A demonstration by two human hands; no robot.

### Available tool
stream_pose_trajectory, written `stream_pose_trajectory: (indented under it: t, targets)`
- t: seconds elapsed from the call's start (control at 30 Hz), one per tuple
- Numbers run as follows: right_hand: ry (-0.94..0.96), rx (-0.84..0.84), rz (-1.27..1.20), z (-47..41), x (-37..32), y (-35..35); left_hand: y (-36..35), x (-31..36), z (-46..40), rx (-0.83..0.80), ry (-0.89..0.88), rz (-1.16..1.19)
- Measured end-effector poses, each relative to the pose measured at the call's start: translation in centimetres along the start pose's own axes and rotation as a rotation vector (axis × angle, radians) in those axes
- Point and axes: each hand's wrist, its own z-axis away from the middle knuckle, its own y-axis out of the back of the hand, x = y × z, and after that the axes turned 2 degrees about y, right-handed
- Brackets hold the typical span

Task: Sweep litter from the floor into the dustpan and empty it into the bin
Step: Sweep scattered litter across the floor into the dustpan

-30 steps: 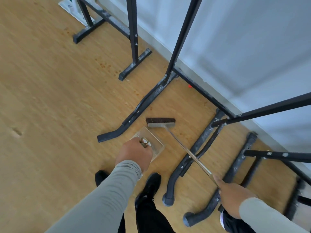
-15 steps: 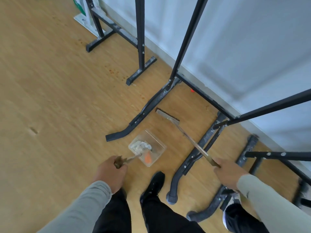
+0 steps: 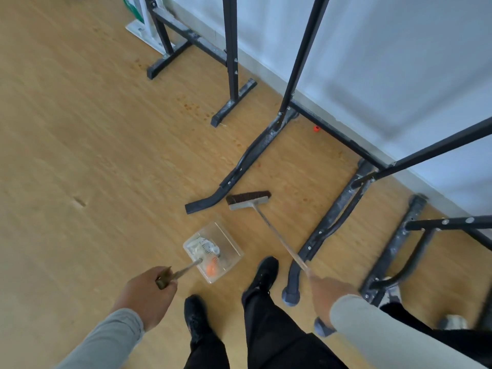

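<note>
Wooden floor, black frames along a white wall

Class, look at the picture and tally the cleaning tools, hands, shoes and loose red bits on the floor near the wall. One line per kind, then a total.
Brooms: 1, the broom
Dustpans: 1, the dustpan
Hands: 2, left hand and right hand
Black shoes: 2, and
Red bits: 1
Total: 7

Soft even daylight, faint shadows, slight motion blur, wide-angle edge bending.
</note>
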Motion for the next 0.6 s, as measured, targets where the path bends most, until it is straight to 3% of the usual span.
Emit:
stream_pose_trajectory:
  t: [0.1, 0.2, 0.37, 0.6]
  targets:
    - [-0.063, -0.018, 0.148, 3.9, 0.8, 2.0, 0.6, -1.7, -0.2, 0.005, -0.021, -0.041]
    - [-0.115, -0.016, 0.028, 5.7, 3.4, 3.0, 1.1, -3.2, -0.3, 0.005, -0.030, -0.047]
    - [-0.143, 0.137, -0.267, 9.1, 9.0, 2.1, 1.4, -4.7, -0.8, -0.005, -0.060, -0.046]
    - [-0.268, 0.264, -0.392, 1.4, 6.4, 2.0, 0.5, -5.0, -3.5, 0.002, -0.048, -0.005]
